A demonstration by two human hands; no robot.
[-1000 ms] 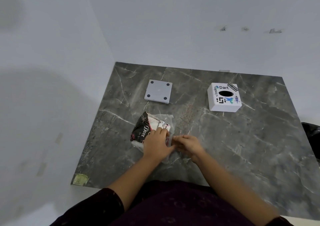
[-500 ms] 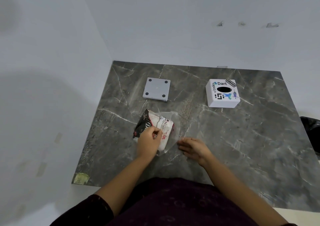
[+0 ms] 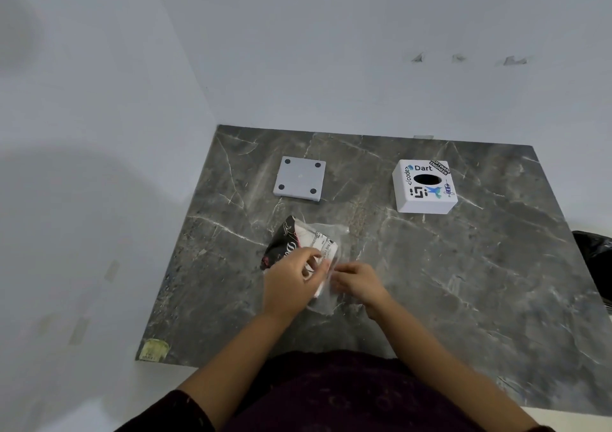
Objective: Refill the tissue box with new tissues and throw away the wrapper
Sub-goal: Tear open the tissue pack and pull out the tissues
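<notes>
A pack of tissues in a black, white and clear plastic wrapper lies on the dark marble table, near its middle front. My left hand grips the pack from the near side. My right hand pinches the clear wrapper edge at the pack's right end. A white tissue box cover with stickers and a dark oval hole stands at the back right. Its grey square base plate, with small dark feet at its corners, lies apart at the back left.
White walls close the table at the back and left. A black bin bag shows beyond the table's right edge. A yellowish sticker sits on the front left corner.
My right hand, which had drawn away from the pack half a second ago, has come back and taken the wrapper's right end. My left hand stays on the pack.
</notes>
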